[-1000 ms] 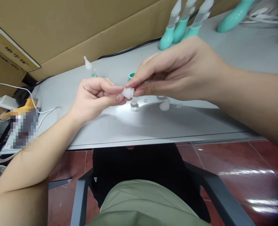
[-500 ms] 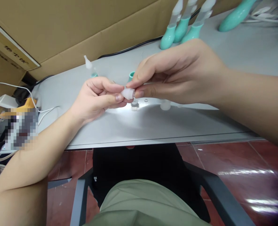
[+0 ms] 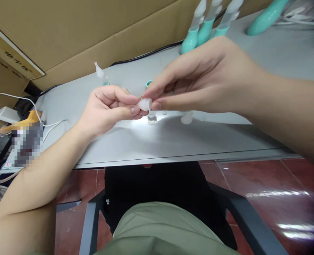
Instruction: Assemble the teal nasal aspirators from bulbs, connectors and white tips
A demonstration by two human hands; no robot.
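My left hand (image 3: 106,108) pinches a small white translucent nozzle tip (image 3: 144,104) between thumb and fingers, just above the table. The thumb and index finger of my right hand (image 3: 210,79) close around the tip's wide rim, which faces right. Below the tip, a small clear plastic piece (image 3: 152,118) stands in a bright patch of light, with a small clear ring (image 3: 164,113) beside it. A whitish round piece (image 3: 187,118) lies farther right. Behind my fingers shows the teal rim of a bulb (image 3: 148,84), mostly hidden.
Several teal bulb nasal aspirators (image 3: 190,40) stand at the back right. Another teal bulb (image 3: 265,19) lies beyond them. A white-tipped aspirator (image 3: 100,72) is behind my left hand. A cardboard wall (image 3: 93,32) borders the grey table (image 3: 135,148); cables lie at left.
The nozzle tip has turned slightly, so its wide rim shows more. My right hand has shifted up a little, and its fingers have moved along the rim. My left hand stays nearly still.
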